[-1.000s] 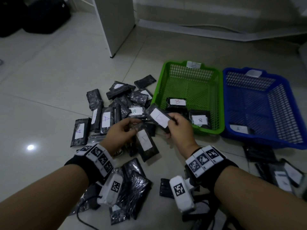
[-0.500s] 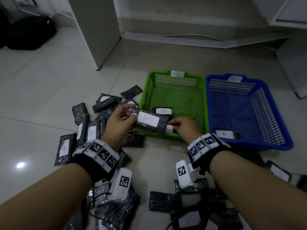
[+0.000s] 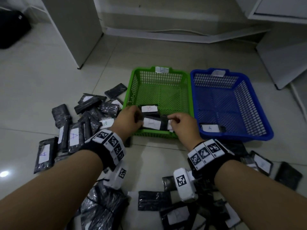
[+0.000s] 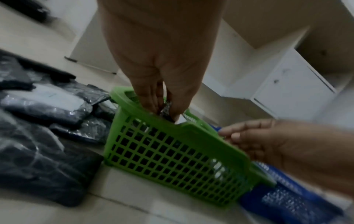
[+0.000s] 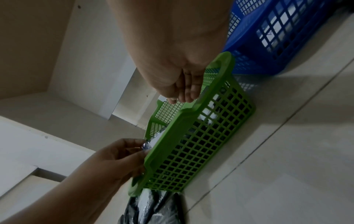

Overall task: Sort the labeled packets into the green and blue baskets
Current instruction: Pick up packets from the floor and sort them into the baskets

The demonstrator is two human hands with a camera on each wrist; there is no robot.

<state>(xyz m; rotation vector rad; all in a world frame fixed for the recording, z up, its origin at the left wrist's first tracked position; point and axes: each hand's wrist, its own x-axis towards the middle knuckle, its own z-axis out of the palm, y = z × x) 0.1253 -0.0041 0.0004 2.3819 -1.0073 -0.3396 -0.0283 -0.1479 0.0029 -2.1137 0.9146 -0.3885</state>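
Note:
A green basket [image 3: 153,134] marked B and a blue basket [image 3: 235,138] stand side by side on the floor. My left hand [image 3: 137,117] pinches the left end of a black packet [image 3: 152,123] with a white label, low inside the green basket's near end. The left wrist view shows the left hand [image 4: 164,109] pinching crinkled wrap just above the green basket's rim [image 4: 191,128]. My right hand [image 3: 172,119] hovers at the packet's right end, and in its wrist view the right hand [image 5: 182,95] has fingers hanging loosely and holds nothing. A B packet [image 3: 149,108] lies behind. An A packet [image 3: 210,128] lies in the blue basket.
A heap of black labeled packets [image 3: 73,135] covers the floor left of the green basket. More packets [image 3: 154,203] lie by my wrists and to the right [image 3: 262,163]. A white cabinet [image 3: 73,30] stands behind left, another [image 3: 282,55] behind right.
My left hand has carried its packet from above the pile down into the green basket. My right hand let go of its own packet in the basket and now holds nothing.

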